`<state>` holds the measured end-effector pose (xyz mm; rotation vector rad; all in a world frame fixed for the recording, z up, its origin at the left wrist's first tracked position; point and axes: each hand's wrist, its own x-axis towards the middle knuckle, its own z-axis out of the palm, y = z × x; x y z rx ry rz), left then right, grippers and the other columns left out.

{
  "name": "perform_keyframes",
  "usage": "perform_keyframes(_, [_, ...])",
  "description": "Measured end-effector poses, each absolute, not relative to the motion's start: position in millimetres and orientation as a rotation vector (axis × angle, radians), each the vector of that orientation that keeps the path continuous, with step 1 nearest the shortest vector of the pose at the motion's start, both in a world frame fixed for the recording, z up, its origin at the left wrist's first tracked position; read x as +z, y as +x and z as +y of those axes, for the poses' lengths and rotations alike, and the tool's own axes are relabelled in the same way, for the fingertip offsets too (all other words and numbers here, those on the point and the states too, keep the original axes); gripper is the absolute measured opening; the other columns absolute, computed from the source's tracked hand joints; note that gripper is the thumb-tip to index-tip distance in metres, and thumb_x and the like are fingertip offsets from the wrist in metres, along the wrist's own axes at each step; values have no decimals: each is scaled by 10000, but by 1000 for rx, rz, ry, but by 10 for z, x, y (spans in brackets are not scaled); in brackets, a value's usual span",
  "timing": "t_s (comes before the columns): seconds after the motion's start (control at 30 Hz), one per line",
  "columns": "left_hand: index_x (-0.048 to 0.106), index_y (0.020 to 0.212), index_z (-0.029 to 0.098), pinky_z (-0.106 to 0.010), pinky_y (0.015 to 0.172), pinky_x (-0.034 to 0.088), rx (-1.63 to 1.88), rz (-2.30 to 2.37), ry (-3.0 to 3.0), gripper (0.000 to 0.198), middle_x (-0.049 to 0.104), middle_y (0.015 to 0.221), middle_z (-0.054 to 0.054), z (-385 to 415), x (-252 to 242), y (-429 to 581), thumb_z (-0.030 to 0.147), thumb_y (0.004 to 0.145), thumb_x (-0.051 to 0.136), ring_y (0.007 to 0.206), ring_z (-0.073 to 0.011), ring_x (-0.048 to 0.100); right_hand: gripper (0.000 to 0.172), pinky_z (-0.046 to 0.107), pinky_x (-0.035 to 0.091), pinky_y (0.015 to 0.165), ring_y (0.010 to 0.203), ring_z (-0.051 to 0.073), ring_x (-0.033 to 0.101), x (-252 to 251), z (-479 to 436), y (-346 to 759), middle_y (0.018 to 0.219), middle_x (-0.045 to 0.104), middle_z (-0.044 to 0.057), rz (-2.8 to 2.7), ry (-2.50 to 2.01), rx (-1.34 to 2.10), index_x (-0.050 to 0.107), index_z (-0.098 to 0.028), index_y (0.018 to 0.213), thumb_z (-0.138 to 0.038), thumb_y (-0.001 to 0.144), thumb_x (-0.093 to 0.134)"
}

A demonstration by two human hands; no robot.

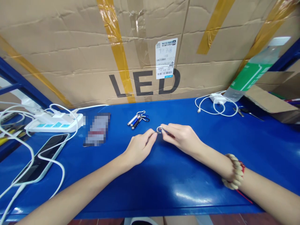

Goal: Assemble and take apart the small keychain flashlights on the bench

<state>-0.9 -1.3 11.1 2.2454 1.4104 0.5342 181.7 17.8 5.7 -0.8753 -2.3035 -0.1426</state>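
Above the middle of the blue table, my two hands meet at a small silver carabiner clip [159,128]. My right hand [181,136] is closed, pinching the clip between thumb and fingertips. My left hand [142,147] is closed too, its thumb and forefinger pressed together at the clip's left side; what lies inside its fingers is mostly hidden. Just beyond my left hand, several slim keychain flashlights [136,120] in silver, blue and black lie side by side, with carabiner clips at their far ends.
A large cardboard box [82,62] stands along the table's back. To the left are a white power strip [57,123], a phone [43,159], loose white cables and a blurred-out flat item [97,129]. At right back stand a bottle [253,73] and a charger [217,98] with its cable.
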Motion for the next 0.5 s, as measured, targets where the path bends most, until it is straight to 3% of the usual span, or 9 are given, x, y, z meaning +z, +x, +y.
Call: perform_keyframes(0.5, [412,732,203,-220,522,329,484,1245,2258,317,443,538,58,-15,120,-34,363,921,214,472,-104,448,264,193,390,529,549,94,491,65,212,1857,667,583,32,-2226,-883,-30,619,-110,970,-250,899,406])
